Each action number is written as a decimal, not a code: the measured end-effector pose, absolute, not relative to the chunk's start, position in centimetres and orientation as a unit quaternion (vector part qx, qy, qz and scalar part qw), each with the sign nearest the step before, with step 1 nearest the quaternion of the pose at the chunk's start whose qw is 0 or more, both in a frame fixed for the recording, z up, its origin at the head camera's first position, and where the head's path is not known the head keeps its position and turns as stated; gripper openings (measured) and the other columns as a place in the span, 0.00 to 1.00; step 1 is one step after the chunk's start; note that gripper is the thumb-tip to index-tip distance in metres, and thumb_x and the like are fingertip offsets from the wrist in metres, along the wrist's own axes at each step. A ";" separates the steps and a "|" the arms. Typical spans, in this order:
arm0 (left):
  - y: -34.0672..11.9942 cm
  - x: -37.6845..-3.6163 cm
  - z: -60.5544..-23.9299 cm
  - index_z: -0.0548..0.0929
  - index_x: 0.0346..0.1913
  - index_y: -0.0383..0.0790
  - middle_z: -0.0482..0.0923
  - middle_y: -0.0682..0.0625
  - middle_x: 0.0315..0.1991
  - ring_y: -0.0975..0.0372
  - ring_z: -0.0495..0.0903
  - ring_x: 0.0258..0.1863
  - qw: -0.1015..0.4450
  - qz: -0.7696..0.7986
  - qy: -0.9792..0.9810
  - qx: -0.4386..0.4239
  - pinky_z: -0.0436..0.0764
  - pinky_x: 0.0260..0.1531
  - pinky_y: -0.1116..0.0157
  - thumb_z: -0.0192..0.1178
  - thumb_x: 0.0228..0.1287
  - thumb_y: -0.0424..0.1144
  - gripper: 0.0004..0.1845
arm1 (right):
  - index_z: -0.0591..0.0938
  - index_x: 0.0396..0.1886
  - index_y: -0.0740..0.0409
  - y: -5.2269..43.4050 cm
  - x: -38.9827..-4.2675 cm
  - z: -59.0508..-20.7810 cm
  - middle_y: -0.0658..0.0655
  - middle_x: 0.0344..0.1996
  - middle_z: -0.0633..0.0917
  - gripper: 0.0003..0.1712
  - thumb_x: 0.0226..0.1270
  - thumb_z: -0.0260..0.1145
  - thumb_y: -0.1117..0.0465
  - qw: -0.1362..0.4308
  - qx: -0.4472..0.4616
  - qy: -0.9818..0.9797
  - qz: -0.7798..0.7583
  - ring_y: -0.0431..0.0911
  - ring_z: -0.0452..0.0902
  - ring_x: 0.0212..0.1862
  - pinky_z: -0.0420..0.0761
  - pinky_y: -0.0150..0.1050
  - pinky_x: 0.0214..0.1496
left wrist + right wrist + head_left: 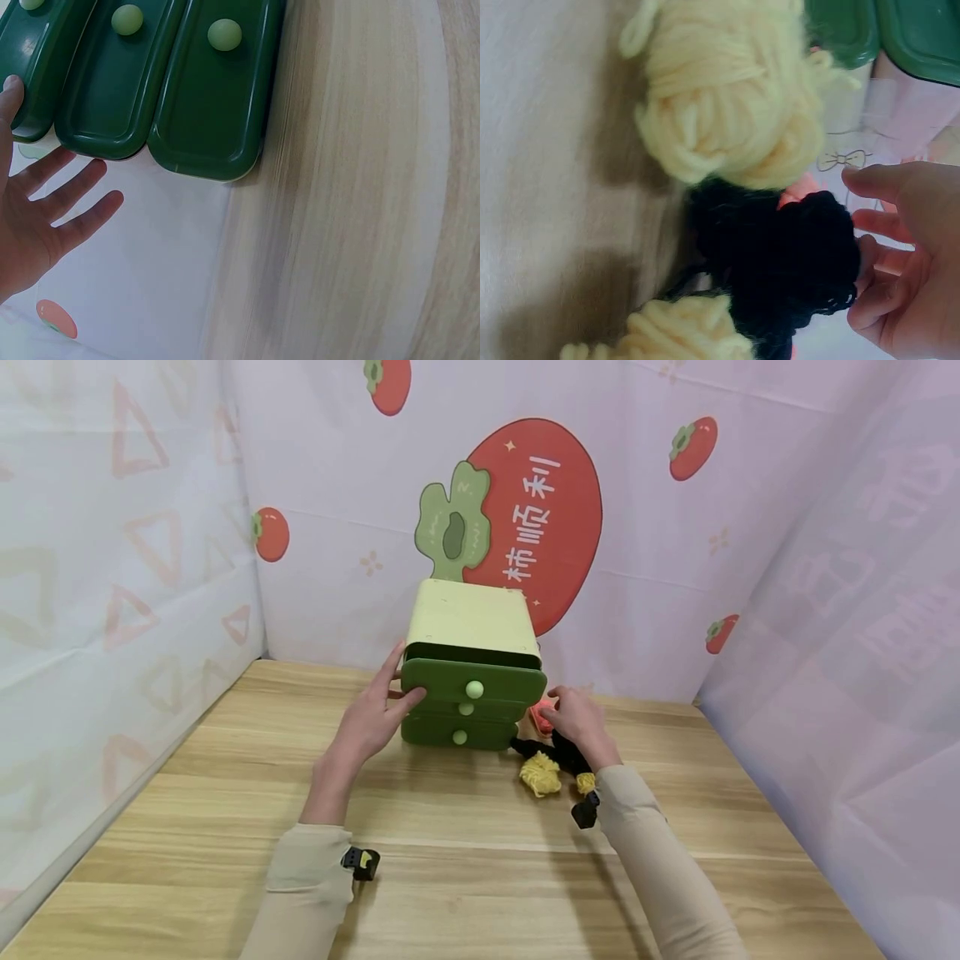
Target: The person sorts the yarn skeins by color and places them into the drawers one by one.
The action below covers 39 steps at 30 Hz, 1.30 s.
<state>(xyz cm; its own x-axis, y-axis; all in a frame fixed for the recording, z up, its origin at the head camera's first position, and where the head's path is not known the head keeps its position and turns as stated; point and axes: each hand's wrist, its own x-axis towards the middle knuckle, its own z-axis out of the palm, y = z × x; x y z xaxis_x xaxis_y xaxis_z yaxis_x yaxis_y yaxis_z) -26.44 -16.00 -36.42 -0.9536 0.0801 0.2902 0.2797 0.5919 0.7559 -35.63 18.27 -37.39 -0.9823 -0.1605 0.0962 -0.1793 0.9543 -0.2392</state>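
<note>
A small cream cabinet (472, 618) with green drawers stands toward the back of the table. Its top drawer (442, 681) juts forward, a dark gap showing above its front. My left hand (375, 714) is at the cabinet's left side, thumb on the top drawer's front edge and the other fingers spread straight beside the drawers. To the right of the cabinet, my right hand (577, 717) hovers over a small heap of yarn, its fingers loosely bent. Its fingertips are right at the black yarn (780, 255) and overlap the coral-red yarn (542, 717) in the head view.
Yellow yarn (540, 774) lies in front of the black yarn, and another yellow bundle (586, 783) sits under my right wrist. Printed cloth walls (330, 602) enclose the wooden table (450, 860) at the back and both sides.
</note>
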 end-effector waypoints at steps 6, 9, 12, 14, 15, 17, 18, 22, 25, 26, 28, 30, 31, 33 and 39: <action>-16.0 -26.5 -36.7 0.38 0.77 0.77 0.69 0.45 0.68 0.49 0.80 0.59 0.117 -0.441 -0.884 -0.104 0.77 0.55 0.43 0.50 0.67 0.69 0.43 | 0.77 0.65 0.56 18.2 -36.2 -37.7 0.59 0.55 0.84 0.29 0.68 0.63 0.48 0.012 0.062 -0.994 0.094 0.51 0.80 0.40 0.76 0.45 0.31; -15.9 -26.6 -36.8 0.38 0.76 0.78 0.69 0.45 0.69 0.49 0.80 0.60 0.116 -0.444 -0.883 -0.104 0.77 0.54 0.43 0.50 0.67 0.70 0.43 | 0.78 0.65 0.55 18.2 -36.5 -37.8 0.59 0.57 0.84 0.28 0.68 0.64 0.50 -0.002 0.058 -0.995 0.084 0.51 0.79 0.42 0.77 0.47 0.34; -15.9 -26.6 -36.9 0.37 0.76 0.78 0.68 0.45 0.69 0.49 0.80 0.60 0.115 -0.443 -0.883 -0.103 0.77 0.54 0.43 0.50 0.67 0.69 0.43 | 0.79 0.63 0.53 18.2 -36.8 -37.9 0.59 0.56 0.84 0.27 0.66 0.65 0.51 -0.016 0.058 -0.996 0.072 0.52 0.80 0.44 0.79 0.48 0.37; -15.9 -26.6 -36.8 0.37 0.76 0.78 0.68 0.46 0.69 0.49 0.80 0.60 0.114 -0.442 -0.884 -0.102 0.77 0.53 0.43 0.50 0.67 0.69 0.43 | 0.80 0.62 0.52 18.3 -36.9 -38.0 0.59 0.55 0.84 0.26 0.64 0.66 0.52 -0.024 0.058 -0.996 0.063 0.53 0.81 0.45 0.78 0.48 0.37; -15.9 -26.6 -36.8 0.37 0.76 0.78 0.68 0.46 0.69 0.49 0.79 0.60 0.114 -0.441 -0.884 -0.103 0.77 0.53 0.43 0.50 0.67 0.69 0.43 | 0.80 0.62 0.51 18.3 -37.0 -38.0 0.59 0.54 0.85 0.27 0.63 0.66 0.52 -0.026 0.059 -0.996 0.059 0.53 0.80 0.45 0.78 0.48 0.36; -16.0 -26.6 -36.7 0.37 0.77 0.78 0.68 0.46 0.69 0.49 0.80 0.60 0.115 -0.441 -0.884 -0.101 0.78 0.53 0.43 0.50 0.67 0.70 0.43 | 0.81 0.61 0.51 18.3 -37.0 -38.0 0.60 0.53 0.85 0.28 0.61 0.68 0.51 -0.029 0.059 -0.996 0.053 0.54 0.81 0.46 0.78 0.49 0.37; -16.0 -26.6 -36.7 0.37 0.77 0.78 0.68 0.46 0.69 0.49 0.79 0.60 0.115 -0.441 -0.884 -0.100 0.78 0.53 0.43 0.50 0.67 0.70 0.43 | 0.81 0.61 0.51 18.2 -37.0 -38.0 0.60 0.52 0.85 0.28 0.60 0.68 0.51 -0.030 0.060 -0.997 0.051 0.54 0.81 0.46 0.78 0.50 0.38; -16.2 -26.7 -36.6 0.37 0.77 0.78 0.68 0.46 0.69 0.49 0.79 0.60 0.117 -0.443 -0.884 -0.097 0.77 0.53 0.43 0.50 0.66 0.71 0.43 | 0.82 0.57 0.52 18.1 -37.3 -38.1 0.61 0.49 0.86 0.26 0.58 0.70 0.52 -0.021 0.065 -0.997 0.045 0.55 0.81 0.46 0.78 0.53 0.38; -16.3 -26.7 -36.5 0.37 0.77 0.77 0.68 0.46 0.70 0.49 0.79 0.60 0.118 -0.441 -0.884 -0.099 0.77 0.54 0.43 0.50 0.66 0.70 0.43 | 0.85 0.48 0.54 18.0 -37.6 -38.2 0.60 0.43 0.87 0.18 0.57 0.69 0.55 -0.010 0.072 -0.996 0.043 0.55 0.82 0.43 0.79 0.53 0.35; -16.2 -26.7 -36.5 0.38 0.77 0.77 0.68 0.46 0.70 0.49 0.79 0.60 0.118 -0.442 -0.884 -0.100 0.77 0.54 0.43 0.50 0.66 0.70 0.44 | 0.86 0.43 0.54 18.0 -37.7 -38.3 0.60 0.41 0.88 0.14 0.57 0.69 0.56 -0.006 0.072 -0.996 0.043 0.54 0.82 0.41 0.78 0.53 0.34; -16.2 -26.7 -36.4 0.38 0.77 0.76 0.68 0.46 0.70 0.49 0.79 0.60 0.119 -0.441 -0.884 -0.102 0.77 0.54 0.43 0.50 0.66 0.70 0.44 | 0.87 0.35 0.54 18.1 -37.8 -38.4 0.58 0.36 0.88 0.08 0.57 0.67 0.57 0.003 0.070 -0.997 0.044 0.53 0.82 0.38 0.78 0.52 0.32; -16.2 -26.7 -36.4 0.38 0.77 0.76 0.68 0.46 0.70 0.49 0.80 0.60 0.120 -0.441 -0.883 -0.103 0.77 0.54 0.43 0.50 0.66 0.70 0.44 | 0.87 0.30 0.53 18.1 -37.9 -38.6 0.56 0.33 0.88 0.05 0.57 0.66 0.59 0.010 0.068 -0.997 0.046 0.52 0.83 0.36 0.78 0.51 0.31; -16.2 -26.7 -36.4 0.38 0.77 0.76 0.69 0.46 0.70 0.49 0.80 0.60 0.121 -0.440 -0.884 -0.104 0.77 0.54 0.43 0.50 0.66 0.70 0.43 | 0.87 0.29 0.52 18.1 -37.8 -38.6 0.55 0.32 0.88 0.06 0.57 0.65 0.59 0.013 0.067 -0.997 0.046 0.52 0.83 0.35 0.78 0.51 0.31; -16.1 -26.8 -36.4 0.38 0.77 0.77 0.69 0.45 0.69 0.49 0.80 0.59 0.121 -0.440 -0.884 -0.104 0.76 0.54 0.42 0.50 0.67 0.70 0.43 | 0.88 0.29 0.52 18.2 -37.8 -38.7 0.55 0.33 0.88 0.07 0.57 0.65 0.59 0.019 0.065 -0.997 0.048 0.52 0.83 0.36 0.78 0.51 0.31; -16.1 -26.7 -36.5 0.38 0.76 0.79 0.70 0.46 0.68 0.50 0.80 0.59 0.117 -0.441 -0.884 -0.101 0.76 0.54 0.43 0.50 0.67 0.70 0.43 | 0.89 0.33 0.51 18.3 -37.3 -38.6 0.55 0.36 0.89 0.08 0.60 0.63 0.60 0.031 0.063 -0.996 0.056 0.54 0.84 0.39 0.80 0.55 0.34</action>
<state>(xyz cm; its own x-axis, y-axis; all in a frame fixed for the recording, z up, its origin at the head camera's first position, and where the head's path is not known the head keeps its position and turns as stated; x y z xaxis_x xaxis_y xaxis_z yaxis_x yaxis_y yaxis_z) -26.72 -16.07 -36.45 -0.9521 0.0748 0.2967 0.2819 0.5910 0.7558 -37.27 18.33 -38.64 -0.9901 -0.1222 0.0690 -0.1292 0.9858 -0.1076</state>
